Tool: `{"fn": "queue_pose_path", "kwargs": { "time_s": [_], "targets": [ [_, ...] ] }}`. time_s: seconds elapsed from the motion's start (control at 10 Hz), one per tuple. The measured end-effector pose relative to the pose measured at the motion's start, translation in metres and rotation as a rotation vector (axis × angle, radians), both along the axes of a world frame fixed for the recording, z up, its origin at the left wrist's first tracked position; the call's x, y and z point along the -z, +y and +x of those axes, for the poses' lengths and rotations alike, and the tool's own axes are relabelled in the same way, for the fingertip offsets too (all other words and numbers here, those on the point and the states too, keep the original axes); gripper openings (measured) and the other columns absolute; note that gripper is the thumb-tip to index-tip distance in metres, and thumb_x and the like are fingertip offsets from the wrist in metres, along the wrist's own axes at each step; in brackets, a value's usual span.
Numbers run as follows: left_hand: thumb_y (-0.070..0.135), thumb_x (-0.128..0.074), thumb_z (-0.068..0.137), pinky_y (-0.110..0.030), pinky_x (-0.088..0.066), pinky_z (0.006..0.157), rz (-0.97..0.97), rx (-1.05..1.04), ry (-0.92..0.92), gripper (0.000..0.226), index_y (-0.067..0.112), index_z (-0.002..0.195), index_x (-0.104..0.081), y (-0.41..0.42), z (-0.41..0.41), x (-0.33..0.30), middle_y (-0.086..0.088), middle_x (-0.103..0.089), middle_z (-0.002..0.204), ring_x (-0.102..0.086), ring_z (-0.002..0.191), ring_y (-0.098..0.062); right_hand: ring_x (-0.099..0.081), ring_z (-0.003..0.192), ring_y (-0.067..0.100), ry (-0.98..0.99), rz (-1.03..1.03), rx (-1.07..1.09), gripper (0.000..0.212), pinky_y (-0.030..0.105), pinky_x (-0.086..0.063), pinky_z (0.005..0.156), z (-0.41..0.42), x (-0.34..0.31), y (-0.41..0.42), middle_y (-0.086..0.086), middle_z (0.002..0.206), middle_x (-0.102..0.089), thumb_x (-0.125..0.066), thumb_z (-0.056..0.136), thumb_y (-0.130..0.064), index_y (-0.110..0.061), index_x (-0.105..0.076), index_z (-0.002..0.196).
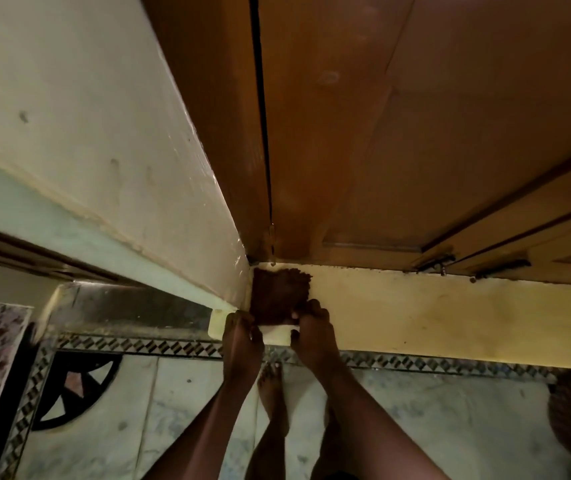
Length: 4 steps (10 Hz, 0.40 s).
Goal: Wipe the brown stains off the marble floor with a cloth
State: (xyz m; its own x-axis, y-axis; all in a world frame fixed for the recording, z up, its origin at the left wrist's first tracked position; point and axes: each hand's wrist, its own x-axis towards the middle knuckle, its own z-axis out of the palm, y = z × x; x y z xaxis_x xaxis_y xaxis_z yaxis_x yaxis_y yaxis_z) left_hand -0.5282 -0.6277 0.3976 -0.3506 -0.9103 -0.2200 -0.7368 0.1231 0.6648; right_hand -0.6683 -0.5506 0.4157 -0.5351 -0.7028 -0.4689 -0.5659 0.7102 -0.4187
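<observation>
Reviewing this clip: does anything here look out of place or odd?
Yes. Both hands, left hand and right hand, hold a brown cloth spread on the yellow doorstep in the corner by the wooden door, not on the marble floor below.

My hands have no room to the left: the wall (110,161) blocks. Ahead the wooden door (398,133) stops them. To the right, the yellow step (450,317) lies open.
</observation>
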Motion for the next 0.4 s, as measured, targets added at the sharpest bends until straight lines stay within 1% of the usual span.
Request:
{"fn": "queue_pose_path", "kwargs": {
  "time_s": [0.1, 0.2, 0.3, 0.4],
  "targets": [
    [-0.010, -0.069, 0.089, -0.046, -0.057, 0.084, 0.099, -0.019, 0.058, 0.026, 0.000, 0.113, -0.071, 0.006, 0.005, -0.005, -0.016, -0.069, 0.109, -0.069, 0.099, -0.039, -0.042, 0.132, 0.037, -0.025, 0.030, 0.006, 0.047, 0.046, -0.048, 0.103, -0.001, -0.010, 0.007, 0.010, 0.142, -0.047, -0.067, 0.095, -0.020, -0.016, -0.056, 0.142],
    [0.004, -0.061, 0.093, -0.038, -0.056, 0.081, 0.209, -0.167, 0.228, 0.022, 0.004, 0.109, -0.077, 0.007, 0.008, -0.034, -0.015, -0.076, 0.106, -0.071, 0.098, -0.038, -0.053, 0.125, 0.030, -0.112, -0.093, 0.128, 0.032, 0.042, -0.050, 0.102, 0.003, -0.037, 0.016, 0.009, 0.132, -0.060, -0.073, 0.095, -0.018, -0.015, -0.070, 0.126],
    [-0.001, -0.062, 0.099, -0.025, -0.052, 0.060, 0.367, -0.335, 0.489, 0.018, 0.007, 0.103, -0.076, 0.014, 0.015, -0.085, -0.010, -0.077, 0.100, -0.066, 0.084, -0.029, -0.066, 0.087, -0.001, -0.285, -0.342, 0.359, 0.012, 0.019, -0.052, 0.083, 0.015, -0.079, 0.033, 0.000, 0.098, -0.075, -0.076, 0.091, -0.006, -0.014, -0.078, 0.100],
    [0.009, -0.070, 0.097, -0.032, -0.049, 0.064, 0.341, -0.235, 0.513, 0.018, 0.025, 0.102, -0.076, 0.034, 0.026, -0.134, 0.000, -0.079, 0.102, -0.065, 0.077, -0.015, -0.072, 0.083, 0.008, -0.487, -0.486, 0.521, 0.017, 0.024, -0.053, 0.075, 0.036, -0.123, 0.051, -0.005, 0.084, -0.077, -0.074, 0.093, -0.004, -0.019, -0.079, 0.088]
  ]
}}
